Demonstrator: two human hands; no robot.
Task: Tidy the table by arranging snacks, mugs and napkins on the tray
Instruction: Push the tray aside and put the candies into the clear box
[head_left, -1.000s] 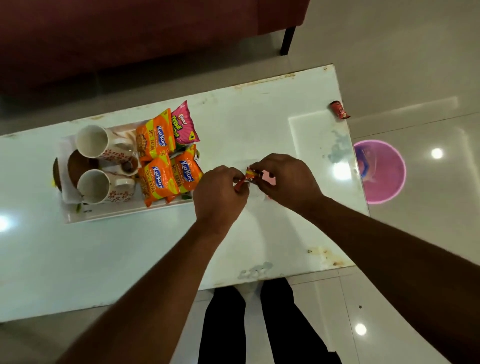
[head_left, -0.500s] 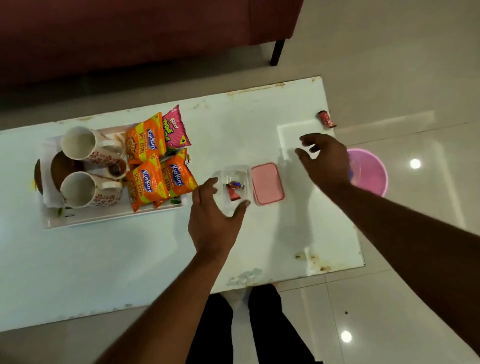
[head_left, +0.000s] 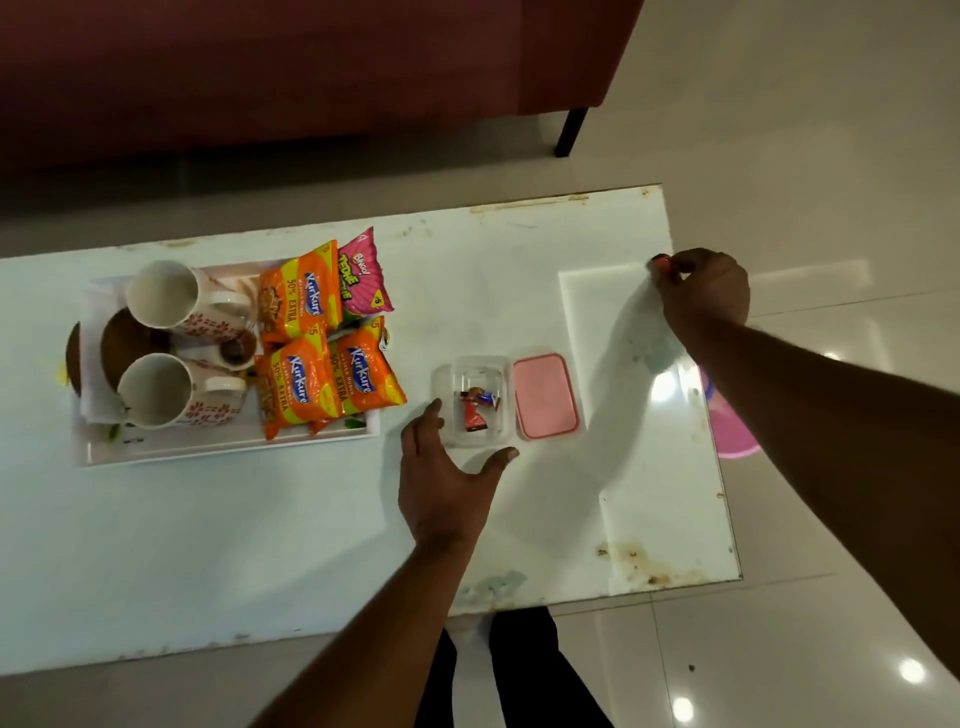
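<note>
A white tray (head_left: 218, 449) at the table's left holds two floral mugs (head_left: 176, 301) (head_left: 171, 392), three orange Kurkure packets (head_left: 298, 304) and a pink Bingo packet (head_left: 361, 275). A clear plastic box (head_left: 475, 371) with wrapped candies (head_left: 475, 408) stands mid-table, its pink lid (head_left: 545, 395) lying beside it on the right. My left hand (head_left: 447, 478) rests open at the box's near-left corner, thumb and fingers spread around it. My right hand (head_left: 701, 291) is at the table's right edge, fingers pinched on a small red candy (head_left: 660, 262).
Brown round coasters (head_left: 117, 343) and a white napkin lie under the mugs. A pink bucket (head_left: 727, 431) stands on the floor past the right edge. A dark red sofa (head_left: 311, 67) runs behind the table. My legs are below the near edge.
Both hands let a candy go into the box. My right hand then reached to the right edge and closed on the red candy there; my left hand stayed by the box.
</note>
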